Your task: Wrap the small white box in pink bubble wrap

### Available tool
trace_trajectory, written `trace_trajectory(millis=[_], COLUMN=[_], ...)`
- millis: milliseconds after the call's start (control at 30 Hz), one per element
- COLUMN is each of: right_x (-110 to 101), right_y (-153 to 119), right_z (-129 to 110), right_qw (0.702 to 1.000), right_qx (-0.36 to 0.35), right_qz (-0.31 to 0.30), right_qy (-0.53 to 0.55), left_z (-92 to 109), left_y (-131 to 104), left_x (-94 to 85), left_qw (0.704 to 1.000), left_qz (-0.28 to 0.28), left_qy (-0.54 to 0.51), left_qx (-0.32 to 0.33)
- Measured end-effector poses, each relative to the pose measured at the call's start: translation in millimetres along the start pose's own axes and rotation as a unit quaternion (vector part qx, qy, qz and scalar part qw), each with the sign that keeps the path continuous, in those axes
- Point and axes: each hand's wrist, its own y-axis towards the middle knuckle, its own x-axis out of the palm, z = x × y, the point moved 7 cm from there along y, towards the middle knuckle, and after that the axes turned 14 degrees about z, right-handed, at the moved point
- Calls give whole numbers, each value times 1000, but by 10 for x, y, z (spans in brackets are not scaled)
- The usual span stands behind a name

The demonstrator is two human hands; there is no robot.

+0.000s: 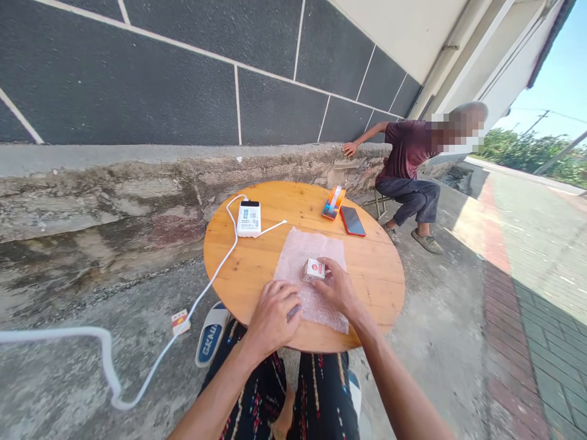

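My right hand is closed around the right side of a small white box with red print, thumb in front and fingers behind. The box sits over a sheet of pinkish bubble wrap on the round wooden table. My left hand rests at the sheet's near left part, fingers bent, with a gap between thumb and forefinger. A small dark patch shows in that gap; I cannot make out whether it is shadow or an object.
A white power bank-like device with cables stands at the table's left. An orange tape dispenser and a red-edged phone lie at the back right. A white cable hangs over the left edge. A person sits beyond, by the wall.
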Motion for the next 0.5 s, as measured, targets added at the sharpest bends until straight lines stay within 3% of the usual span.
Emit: trace_trajectory(millis=[500], right_x=[-13], right_y=[29], right_z=[-30], right_qw=[1000], right_qx=[-7], right_qz=[-4], right_qy=[-7], left_z=[5], left_y=[11], left_x=[-14], left_qw=[1000], left_qz=[2], left_qy=[2], left_qx=[0])
